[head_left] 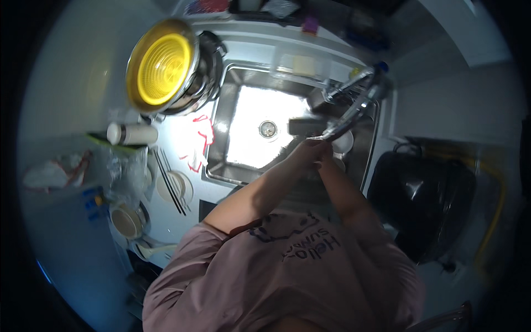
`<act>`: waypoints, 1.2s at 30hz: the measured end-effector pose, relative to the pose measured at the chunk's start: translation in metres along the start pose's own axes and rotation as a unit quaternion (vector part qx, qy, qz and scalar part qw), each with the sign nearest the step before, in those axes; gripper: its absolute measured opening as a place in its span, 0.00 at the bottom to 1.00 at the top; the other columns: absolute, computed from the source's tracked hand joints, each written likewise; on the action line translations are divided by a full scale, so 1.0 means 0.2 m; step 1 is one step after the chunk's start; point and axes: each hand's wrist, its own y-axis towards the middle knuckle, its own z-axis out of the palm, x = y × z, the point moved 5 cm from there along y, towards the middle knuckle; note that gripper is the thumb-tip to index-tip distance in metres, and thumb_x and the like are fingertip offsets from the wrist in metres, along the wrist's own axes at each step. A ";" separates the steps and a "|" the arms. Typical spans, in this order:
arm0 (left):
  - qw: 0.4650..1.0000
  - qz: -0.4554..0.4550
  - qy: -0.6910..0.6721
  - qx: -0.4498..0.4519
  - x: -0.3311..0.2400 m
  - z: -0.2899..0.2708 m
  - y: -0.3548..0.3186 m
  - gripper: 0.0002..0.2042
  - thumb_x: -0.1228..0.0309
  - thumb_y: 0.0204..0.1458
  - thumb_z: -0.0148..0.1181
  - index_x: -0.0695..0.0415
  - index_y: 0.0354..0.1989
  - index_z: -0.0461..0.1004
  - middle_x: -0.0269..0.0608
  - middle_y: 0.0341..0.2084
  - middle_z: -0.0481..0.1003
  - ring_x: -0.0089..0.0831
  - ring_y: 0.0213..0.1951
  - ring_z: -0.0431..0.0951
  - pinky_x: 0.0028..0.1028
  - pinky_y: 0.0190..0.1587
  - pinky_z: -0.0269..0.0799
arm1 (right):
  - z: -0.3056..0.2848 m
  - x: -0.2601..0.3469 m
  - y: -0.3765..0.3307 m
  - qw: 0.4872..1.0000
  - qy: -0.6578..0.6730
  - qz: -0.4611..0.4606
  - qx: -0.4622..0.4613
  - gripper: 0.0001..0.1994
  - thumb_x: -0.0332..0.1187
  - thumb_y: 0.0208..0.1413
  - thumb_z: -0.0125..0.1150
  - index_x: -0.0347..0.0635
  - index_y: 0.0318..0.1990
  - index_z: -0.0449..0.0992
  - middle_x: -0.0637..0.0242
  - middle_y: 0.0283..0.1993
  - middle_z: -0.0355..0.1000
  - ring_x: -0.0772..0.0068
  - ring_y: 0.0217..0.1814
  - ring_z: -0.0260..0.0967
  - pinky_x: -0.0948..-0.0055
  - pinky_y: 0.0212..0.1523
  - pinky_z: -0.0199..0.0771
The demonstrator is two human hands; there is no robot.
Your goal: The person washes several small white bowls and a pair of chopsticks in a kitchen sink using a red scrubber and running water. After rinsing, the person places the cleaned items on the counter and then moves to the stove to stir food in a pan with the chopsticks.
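Observation:
My left hand (307,149) and my right hand (325,150) meet over the right part of the steel sink (223,145), just below the end of the faucet (354,110). They overlap, and their fingers are blurred and mostly hidden, so I cannot tell whether they hold anything. Just beyond them is a dark, blurred rectangular shape (305,126) whose kind I cannot make out. White bowls (343,143) sit in the sink to the right of my hands, partly covered by the faucet and my arm. A round drain (268,129) shows in the brightly lit basin.
A yellow colander (165,69) rests in a metal bowl on stacked pots at the back left. Left of the sink lie a red-edged cloth (199,141), a white bottle (133,134) and dark chopsticks (170,182). A black bin-like object (423,199) stands on the right.

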 end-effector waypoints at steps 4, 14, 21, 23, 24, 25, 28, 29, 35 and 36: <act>0.929 0.190 -0.273 0.164 0.22 -0.01 0.44 0.19 0.64 0.53 0.62 0.58 0.51 0.70 0.40 0.27 0.73 0.27 0.25 0.75 0.27 0.23 0.71 | 0.00 0.04 -0.03 0.998 -0.027 -0.056 -0.004 0.14 0.41 0.57 0.58 0.42 0.44 0.73 0.52 0.42 0.72 0.50 0.44 0.72 0.56 0.42 0.74; 0.960 0.204 -0.173 -0.078 -0.14 0.01 0.28 0.18 0.54 0.60 0.53 0.52 0.23 0.68 0.32 0.12 0.58 0.26 0.13 0.64 0.29 0.12 0.57 | -0.08 -0.03 0.06 0.992 0.069 -0.104 -0.019 0.15 0.43 0.58 0.57 0.42 0.45 0.73 0.55 0.41 0.73 0.55 0.41 0.73 0.59 0.37 0.75; 0.710 0.693 0.116 -0.054 -0.14 -0.10 0.56 0.09 0.64 0.50 0.52 0.50 0.32 0.78 0.34 0.30 0.72 0.33 0.36 0.74 0.38 0.31 0.77 | -0.21 0.03 -0.02 0.974 0.210 -0.084 -0.010 0.15 0.44 0.59 0.56 0.43 0.45 0.73 0.58 0.40 0.73 0.58 0.39 0.74 0.61 0.34 0.76; 0.827 0.526 0.168 -0.108 -0.17 -0.05 0.47 0.10 0.64 0.50 0.54 0.52 0.33 0.80 0.38 0.30 0.77 0.36 0.35 0.77 0.37 0.35 0.76 | -0.21 0.00 -0.03 0.962 0.266 -0.063 -0.008 0.16 0.44 0.59 0.56 0.43 0.45 0.73 0.58 0.40 0.73 0.59 0.39 0.74 0.62 0.33 0.77; 0.870 0.434 0.194 -0.131 -0.17 -0.04 0.40 0.10 0.64 0.50 0.54 0.52 0.34 0.81 0.39 0.31 0.79 0.38 0.34 0.78 0.37 0.37 0.75 | -0.22 0.00 -0.05 0.955 0.292 -0.057 0.002 0.16 0.44 0.59 0.56 0.43 0.45 0.73 0.59 0.40 0.73 0.59 0.38 0.74 0.62 0.33 0.77; 0.858 0.422 0.242 -0.163 -0.20 0.00 0.31 0.10 0.64 0.50 0.55 0.54 0.33 0.81 0.41 0.30 0.80 0.39 0.34 0.79 0.38 0.37 0.75 | -0.23 0.03 -0.09 0.945 0.322 -0.052 0.008 0.16 0.45 0.59 0.55 0.43 0.46 0.73 0.59 0.40 0.73 0.60 0.38 0.74 0.62 0.32 0.77; 0.825 0.458 0.290 -0.158 -0.20 0.07 0.25 0.10 0.63 0.46 0.59 0.50 0.34 0.82 0.43 0.32 0.81 0.41 0.37 0.81 0.41 0.41 0.75 | -0.28 0.09 -0.20 0.906 0.424 -0.015 0.010 0.16 0.45 0.60 0.55 0.43 0.46 0.73 0.60 0.40 0.74 0.61 0.37 0.75 0.63 0.31 0.77; 0.855 0.429 0.258 -0.136 -0.20 0.04 0.28 0.10 0.65 0.44 0.59 0.50 0.35 0.82 0.43 0.33 0.81 0.42 0.36 0.81 0.41 0.40 0.75 | -0.30 0.13 -0.22 0.893 0.450 -0.009 0.013 0.16 0.45 0.60 0.55 0.43 0.46 0.73 0.60 0.40 0.74 0.61 0.37 0.75 0.64 0.31 0.78; 0.785 0.507 0.335 -0.119 -0.26 -0.05 0.02 0.15 0.66 0.60 0.46 0.64 0.43 0.76 0.51 0.36 0.78 0.46 0.46 0.76 0.39 0.49 0.69 | -0.27 0.24 -0.22 0.741 0.666 0.073 0.046 0.17 0.46 0.61 0.54 0.44 0.46 0.73 0.62 0.39 0.74 0.64 0.35 0.75 0.65 0.28 0.79; 0.862 0.432 0.256 -0.066 -0.27 -0.04 0.02 0.15 0.66 0.62 0.47 0.63 0.44 0.75 0.45 0.33 0.77 0.36 0.39 0.76 0.34 0.41 0.72 | -0.26 0.24 -0.23 0.694 0.712 0.096 0.046 0.17 0.46 0.61 0.54 0.44 0.46 0.73 0.63 0.39 0.74 0.64 0.35 0.76 0.66 0.28 0.79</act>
